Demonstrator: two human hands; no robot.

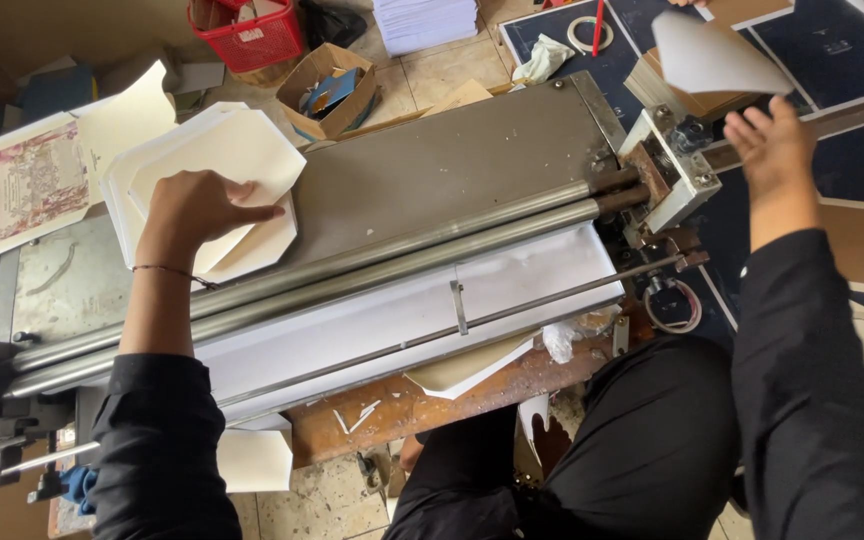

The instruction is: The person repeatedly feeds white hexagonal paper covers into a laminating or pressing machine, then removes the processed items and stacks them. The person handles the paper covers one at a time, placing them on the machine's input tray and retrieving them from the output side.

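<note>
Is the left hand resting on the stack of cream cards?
Yes, the left hand lies flat on top of the cream card stack beside the machine's rollers.
</note>
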